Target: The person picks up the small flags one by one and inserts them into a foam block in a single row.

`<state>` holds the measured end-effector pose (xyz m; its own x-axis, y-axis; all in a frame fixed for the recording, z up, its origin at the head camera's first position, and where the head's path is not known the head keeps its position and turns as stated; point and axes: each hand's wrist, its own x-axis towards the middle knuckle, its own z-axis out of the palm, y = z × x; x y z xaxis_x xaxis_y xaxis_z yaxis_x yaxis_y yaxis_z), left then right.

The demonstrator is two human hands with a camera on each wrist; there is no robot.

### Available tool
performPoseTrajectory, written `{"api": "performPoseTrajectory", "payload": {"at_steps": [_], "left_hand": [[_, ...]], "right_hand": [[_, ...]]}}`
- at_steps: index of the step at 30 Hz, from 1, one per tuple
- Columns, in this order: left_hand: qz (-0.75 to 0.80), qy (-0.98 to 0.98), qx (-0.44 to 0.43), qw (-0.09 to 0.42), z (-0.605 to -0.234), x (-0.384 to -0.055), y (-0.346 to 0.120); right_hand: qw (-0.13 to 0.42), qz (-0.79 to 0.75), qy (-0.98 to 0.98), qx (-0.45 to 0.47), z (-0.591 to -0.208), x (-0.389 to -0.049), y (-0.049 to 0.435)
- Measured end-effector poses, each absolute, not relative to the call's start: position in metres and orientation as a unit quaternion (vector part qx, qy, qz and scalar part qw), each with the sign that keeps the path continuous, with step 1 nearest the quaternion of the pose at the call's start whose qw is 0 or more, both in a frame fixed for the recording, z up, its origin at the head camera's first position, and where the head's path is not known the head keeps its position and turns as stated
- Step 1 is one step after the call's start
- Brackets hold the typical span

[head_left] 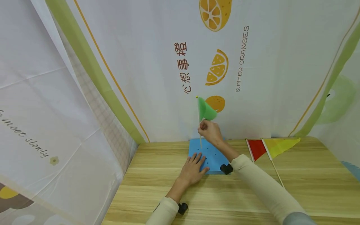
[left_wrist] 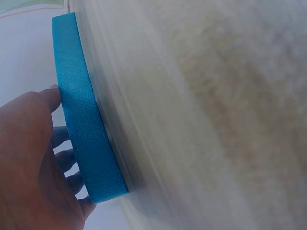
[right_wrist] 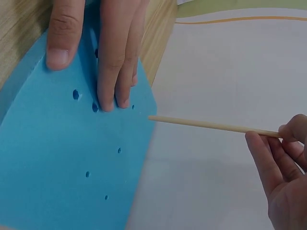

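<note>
My right hand pinches the thin wooden stick of a green pennant flag with a gold ball on its top. The stick stands nearly upright in the head view, its bare lower end close over a blue foam block. Several small holes dot the block's top. My left hand lies with fingers spread on the block's left part, thumb near its front edge. From the left wrist, the block's thick side shows, with fingertips along its top face.
Right of the block lie a red pennant flag and a yellow pennant flag on the wooden table. A white cloth printed with oranges hangs along the table's back edge. Another printed cloth hangs at the left.
</note>
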<state>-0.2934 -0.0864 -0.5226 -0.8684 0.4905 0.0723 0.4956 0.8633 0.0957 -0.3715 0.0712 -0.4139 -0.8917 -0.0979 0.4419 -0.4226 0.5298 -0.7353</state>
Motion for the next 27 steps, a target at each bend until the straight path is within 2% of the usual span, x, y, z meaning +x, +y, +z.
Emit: {"api": "performPoseTrajectory", "payload": {"at_steps": [27], "left_hand": [[-0.055,-0.966,-0.252,0.02,-0.521,-0.292,-0.086]], "right_hand": [[0.184,0.45,-0.859,0.158,-0.431,-0.379,0.054]]}}
